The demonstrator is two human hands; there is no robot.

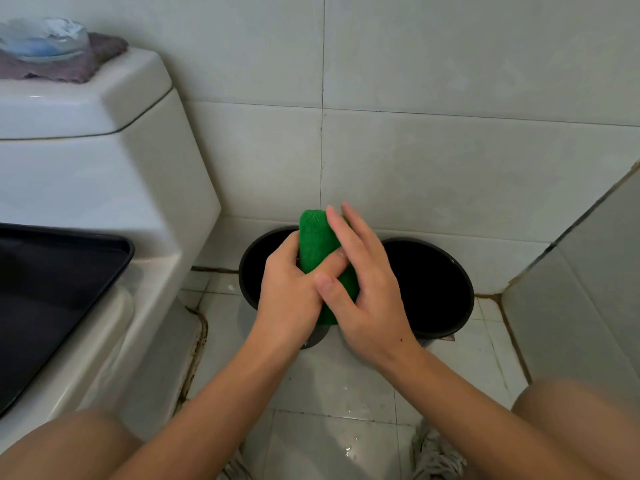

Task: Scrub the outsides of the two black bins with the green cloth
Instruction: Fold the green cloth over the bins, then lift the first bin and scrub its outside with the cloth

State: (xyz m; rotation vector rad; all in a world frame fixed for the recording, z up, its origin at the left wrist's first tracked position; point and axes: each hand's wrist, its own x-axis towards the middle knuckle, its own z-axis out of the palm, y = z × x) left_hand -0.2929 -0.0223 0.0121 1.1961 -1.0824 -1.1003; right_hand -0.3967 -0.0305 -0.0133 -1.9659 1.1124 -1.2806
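Note:
Two round black bins stand side by side on the floor against the tiled wall, the left bin partly hidden behind my hands and the right bin mostly in view. I hold a folded green cloth above and between them. My left hand grips the cloth's lower part with curled fingers. My right hand lies against the cloth's right side, fingers mostly straight and the thumb across the front.
A white toilet tank and black seat lid fill the left side. On the tank sit a purple rag and a blue-white dish. A tiled wall corner juts in at right. My knees and shoes are below.

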